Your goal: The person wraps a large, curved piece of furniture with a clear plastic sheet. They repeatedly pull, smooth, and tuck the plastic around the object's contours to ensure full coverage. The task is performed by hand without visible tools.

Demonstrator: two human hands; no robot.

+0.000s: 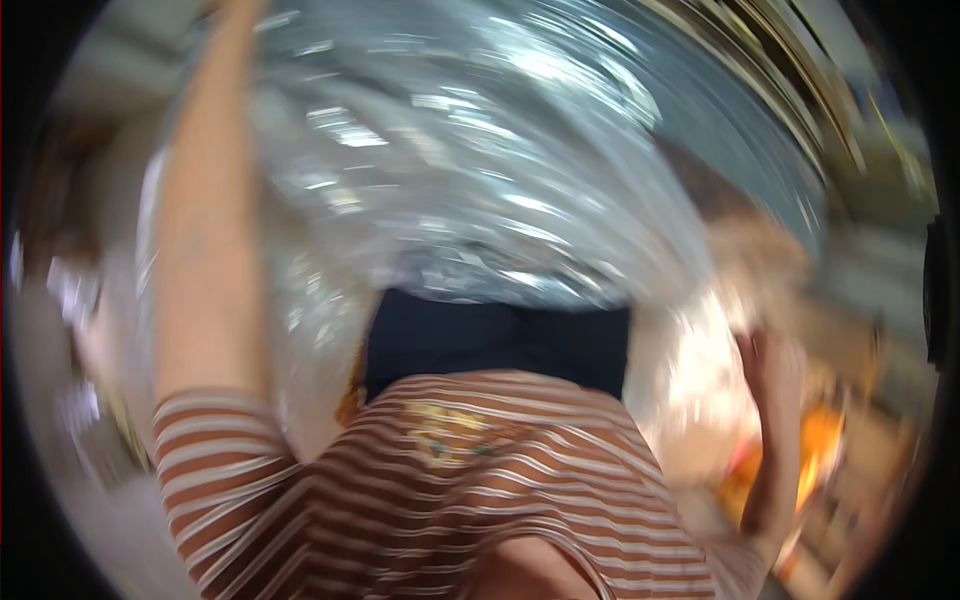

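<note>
Light is glinting off the clear plastic sheet (480,190) in broken white streaks — I'm seeing motion blur dragging nearly everything into arcs. Brightness is washing out a pale patch (705,375) on the right, while the striped shirt (560,440) is showing crisper, with shade dulling its left. Outer edges are curving — and fading into black corners.

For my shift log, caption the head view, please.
Motion-blurred view of shiny clear plastic before a striped shirt, left forearm stretched forward.
</note>
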